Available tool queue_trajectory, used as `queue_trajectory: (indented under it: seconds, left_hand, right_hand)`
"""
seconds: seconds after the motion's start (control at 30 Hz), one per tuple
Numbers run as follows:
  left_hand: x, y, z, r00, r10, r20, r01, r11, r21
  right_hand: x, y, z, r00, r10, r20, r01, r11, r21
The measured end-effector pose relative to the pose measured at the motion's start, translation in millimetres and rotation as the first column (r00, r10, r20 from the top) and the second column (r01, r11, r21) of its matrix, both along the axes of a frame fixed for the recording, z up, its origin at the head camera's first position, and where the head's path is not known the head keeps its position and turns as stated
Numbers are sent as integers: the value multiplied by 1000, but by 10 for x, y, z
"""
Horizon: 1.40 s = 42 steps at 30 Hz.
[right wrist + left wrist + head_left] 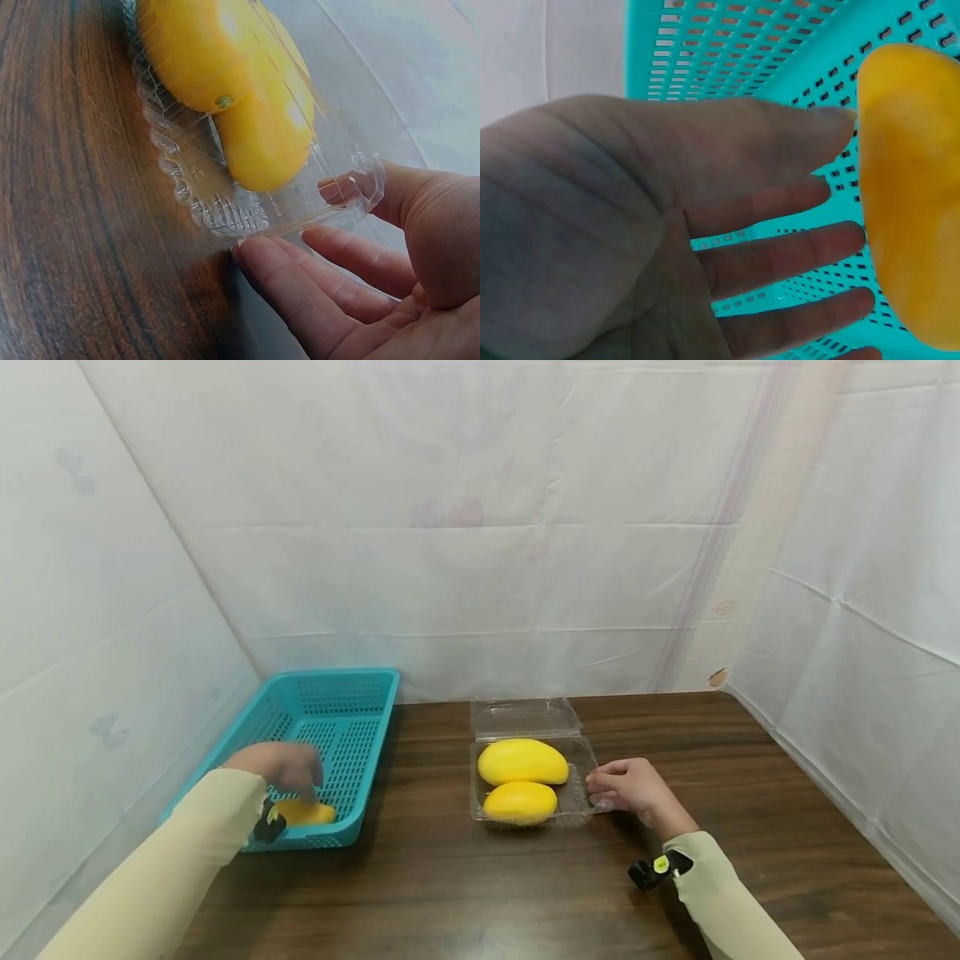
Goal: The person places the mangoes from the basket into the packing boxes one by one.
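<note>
My left hand (pixel 281 764) reaches down into a turquoise plastic basket (pixel 381 735). Its fingers are extended beside a yellow-orange mango (pixel 911 195) lying on the basket's slotted floor. In the left wrist view the thumb tip is right at the mango's side. At the right, my right hand (pixel 633 789) pinches the right side of a clear plastic clamshell container (pixel 259 221), thumb inside the wall and fingers outside. Two yellow mangoes, a larger back mango (pixel 522 762) and a smaller front mango (pixel 521 802), lie side by side in its left part. The container's lid (pixel 525 717) is folded back.
The basket and container stand apart on a dark wood-grain table (pixel 450 893). White sheeting (pixel 480 568) hangs behind the table and along both sides. A small brown patch (pixel 717 677) shows on the sheeting at the back right.
</note>
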<state>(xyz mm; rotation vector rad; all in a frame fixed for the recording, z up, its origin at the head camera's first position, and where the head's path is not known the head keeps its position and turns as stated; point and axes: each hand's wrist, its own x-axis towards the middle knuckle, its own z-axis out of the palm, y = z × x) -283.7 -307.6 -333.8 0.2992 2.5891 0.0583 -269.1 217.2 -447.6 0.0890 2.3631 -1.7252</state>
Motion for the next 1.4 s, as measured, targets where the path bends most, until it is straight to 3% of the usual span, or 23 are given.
queue_trajectory:
  seconds: [0.13,0.33,0.6,0.8,1.4]
  left_hand:
    - [10,-40,-14,999,21,40,-21,1000,0]
    - [31,-87,-31,998,24,50,-25,999,20]
    - [65,-124,-23,993,110,46,-110,994,3]
    - [45,-126,-41,996,74,47,-74,997,-5]
    - [8,-102,-64,997,55,47,-52,996,-72]
  right_hand:
    - [6,6,3,1000,9,-3,-9,1000,-4]
    - [1,5,4,1000,11,-8,-11,1000,4]
    - [-8,-17,7,1000,3,8,-3,1000,0]
    - [2,-14,25,1000,10,-2,-10,1000,20]
    - [-13,3,2,1000,17,-4,-17,1000,9]
